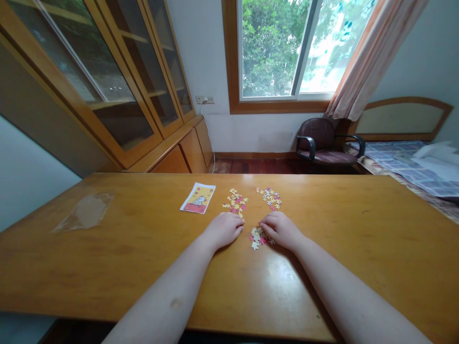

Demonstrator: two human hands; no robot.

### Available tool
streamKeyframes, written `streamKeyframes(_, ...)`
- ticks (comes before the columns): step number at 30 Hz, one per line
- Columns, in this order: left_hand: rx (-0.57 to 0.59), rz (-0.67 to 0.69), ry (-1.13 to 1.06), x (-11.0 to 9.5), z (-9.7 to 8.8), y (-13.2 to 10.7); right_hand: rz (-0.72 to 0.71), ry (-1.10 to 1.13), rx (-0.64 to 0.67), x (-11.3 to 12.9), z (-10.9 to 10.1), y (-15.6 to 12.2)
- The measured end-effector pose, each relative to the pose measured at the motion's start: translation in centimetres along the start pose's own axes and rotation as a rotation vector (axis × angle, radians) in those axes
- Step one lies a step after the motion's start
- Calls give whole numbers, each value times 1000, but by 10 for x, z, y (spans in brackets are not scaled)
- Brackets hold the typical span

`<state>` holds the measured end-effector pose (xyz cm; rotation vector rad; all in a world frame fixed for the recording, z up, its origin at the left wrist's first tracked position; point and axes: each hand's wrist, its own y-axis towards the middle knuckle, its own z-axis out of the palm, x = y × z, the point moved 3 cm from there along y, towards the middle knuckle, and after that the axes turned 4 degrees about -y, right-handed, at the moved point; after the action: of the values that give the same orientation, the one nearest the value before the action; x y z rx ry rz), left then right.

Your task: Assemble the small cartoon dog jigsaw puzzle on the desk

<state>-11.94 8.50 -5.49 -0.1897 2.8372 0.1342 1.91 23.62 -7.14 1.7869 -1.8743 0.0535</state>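
Note:
Jigsaw puzzle pieces in yellow, pink and white lie in three loose groups on the wooden table. My left hand (225, 229) rests with bent fingers at the near edge of the left group (234, 200); its fingertips are close to a yellow piece, and what they hold, if anything, is hidden. My right hand (281, 229) is closed, its fingertips over the near group (256, 238), partly covering it; whether a piece is between them is too small to tell. The right group (270, 197) lies just beyond my right hand. A picture card (198, 198) with a white animal lies left of the pieces.
A clear plastic bag (86, 210) lies on the left of the table (143, 267). Beyond the table stand a glass-door cabinet (143, 95), an office chair (319, 138) and a bed (398, 157). A window (276, 48) is in the far wall.

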Motion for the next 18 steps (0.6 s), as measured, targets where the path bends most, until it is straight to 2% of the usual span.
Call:
streamKeyframes(4, -74, -42, 41, 2, 5, 3, -44, 2, 25, 4, -1, 0)
streamKeyframes(6, -84, -9, 11, 0, 8, 4, -54, 2, 38, 5, -1, 0)
streamKeyframes(11, -25, 142, -66, -9, 16, 7, -42, -7, 47, 3, 2, 1)
streamKeyframes(18, -85, 143, -107, -8, 15, 10, -16, 1, 38, 0, 2, 2)
